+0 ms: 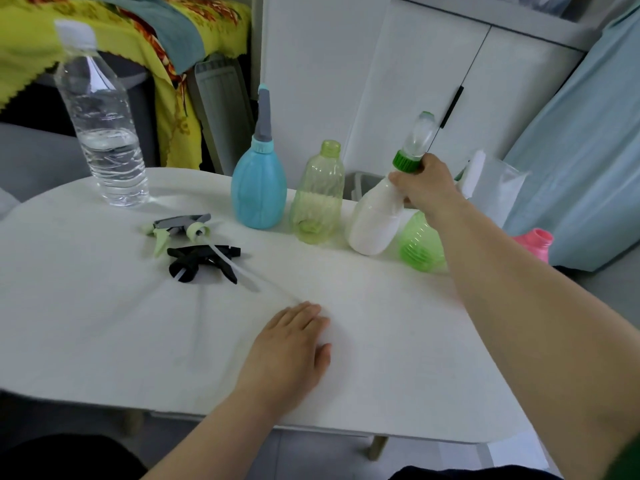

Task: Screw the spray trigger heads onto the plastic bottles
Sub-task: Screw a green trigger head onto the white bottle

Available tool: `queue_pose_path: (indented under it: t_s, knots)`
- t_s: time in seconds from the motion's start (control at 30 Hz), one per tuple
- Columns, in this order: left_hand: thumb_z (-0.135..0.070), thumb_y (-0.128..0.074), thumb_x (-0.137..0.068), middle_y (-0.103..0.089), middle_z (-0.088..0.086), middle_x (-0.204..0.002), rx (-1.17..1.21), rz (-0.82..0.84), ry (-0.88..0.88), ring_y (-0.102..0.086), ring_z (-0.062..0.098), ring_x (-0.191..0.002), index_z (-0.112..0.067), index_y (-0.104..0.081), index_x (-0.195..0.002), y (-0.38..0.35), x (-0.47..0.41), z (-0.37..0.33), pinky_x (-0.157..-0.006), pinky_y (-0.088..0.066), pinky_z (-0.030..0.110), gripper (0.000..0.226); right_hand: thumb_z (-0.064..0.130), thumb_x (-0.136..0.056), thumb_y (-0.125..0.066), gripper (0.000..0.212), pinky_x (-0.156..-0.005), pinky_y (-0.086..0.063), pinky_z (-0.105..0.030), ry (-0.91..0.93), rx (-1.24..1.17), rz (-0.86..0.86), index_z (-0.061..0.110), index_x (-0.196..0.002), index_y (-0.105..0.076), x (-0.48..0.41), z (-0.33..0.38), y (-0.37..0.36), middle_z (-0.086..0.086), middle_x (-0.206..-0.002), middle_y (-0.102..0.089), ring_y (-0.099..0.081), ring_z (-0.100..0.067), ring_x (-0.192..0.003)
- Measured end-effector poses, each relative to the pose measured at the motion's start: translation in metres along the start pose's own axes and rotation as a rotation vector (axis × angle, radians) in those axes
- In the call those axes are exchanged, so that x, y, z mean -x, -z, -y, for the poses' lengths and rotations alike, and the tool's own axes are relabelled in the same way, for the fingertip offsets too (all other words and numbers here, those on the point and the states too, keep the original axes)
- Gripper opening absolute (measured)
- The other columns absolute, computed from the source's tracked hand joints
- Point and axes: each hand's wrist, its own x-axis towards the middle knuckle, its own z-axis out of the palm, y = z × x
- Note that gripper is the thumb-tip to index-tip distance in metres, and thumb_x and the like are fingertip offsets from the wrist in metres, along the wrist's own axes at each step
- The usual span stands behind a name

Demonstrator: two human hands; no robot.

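Centre right, the right hand [424, 183] has its grip curled round the tilted white spray bottle [372, 223]; lower centre, the left hand [291, 348] lies flat on the surface [104, 323], holding nothing.

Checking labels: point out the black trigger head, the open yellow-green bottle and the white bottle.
black trigger head [188, 263]: head view, its middle body.
yellow-green bottle [318, 192]: head view, its ribbed side.
white bottle [372, 220]: head view, its lower body.
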Motion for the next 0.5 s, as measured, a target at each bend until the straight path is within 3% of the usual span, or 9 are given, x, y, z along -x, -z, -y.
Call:
queue_pose_path:
  t_s: [0.07,0.13,0.27,0.43,0.5]
  knots:
    - [-0.029,-0.063,-0.075,-0.057,0.003,-0.128,0.074,0.063,0.027,-0.049,0.014,-0.122,-0.015,-0.058,-0.113,-0.003,-0.001,0.001,-0.104,-0.03,0.022,0.041,0.012,-0.08,-0.056,0.035,-0.094,-0.046,-0.044,0.012,0.013,0.036,0.006,-0.114,-0.046,0.0,0.0,-0.002,-0.012,-0.113,-0.055,-0.053,-0.029,-0.104]
    - [-0.029,-0.046,-0.086,-0.042,0.001,-0.141,0.109,0.001,-0.002,-0.032,0.014,-0.133,-0.015,-0.047,-0.126,-0.009,-0.001,0.003,-0.11,-0.007,0.021,0.042,0.013,-0.081,-0.055,0.035,-0.092,-0.046,-0.04,0.027,0.035,0.069,0.006,-0.114,-0.046,0.0,0.0,-0.004,-0.008,-0.105,-0.052,-0.051,-0.025,-0.097]
    - [-0.024,-0.051,-0.081,-0.054,0.004,-0.13,0.076,-0.038,0.01,-0.046,0.02,-0.125,-0.012,-0.057,-0.115,-0.01,0.0,0.002,-0.107,-0.024,0.029,0.037,0.013,-0.081,-0.057,0.044,-0.082,-0.039,-0.029,0.042,0.066,0.087,0.006,-0.121,-0.041,0.001,-0.005,-0.008,-0.005,-0.104,-0.048,-0.046,-0.02,-0.094]
    - [-0.032,-0.039,-0.088,-0.036,-0.003,-0.145,0.118,-0.022,0.011,-0.026,0.01,-0.135,-0.019,-0.041,-0.129,-0.013,0.0,0.005,-0.109,-0.003,0.018,0.043,0.01,-0.08,-0.058,0.048,-0.084,-0.036,-0.028,0.031,0.094,0.089,0.006,-0.123,-0.038,0.001,-0.012,-0.009,-0.012,-0.122,-0.05,-0.046,-0.021,-0.101]
    - [-0.032,-0.04,-0.088,-0.037,-0.003,-0.144,0.124,-0.035,0.016,-0.027,0.01,-0.135,-0.019,-0.043,-0.128,-0.014,-0.001,0.005,-0.106,-0.001,0.016,0.043,0.011,-0.079,-0.058,0.049,-0.084,-0.036,-0.028,0.04,0.097,0.086,0.006,-0.123,-0.037,0.0,-0.014,-0.01,-0.013,-0.123,-0.05,-0.046,-0.022,-0.102]
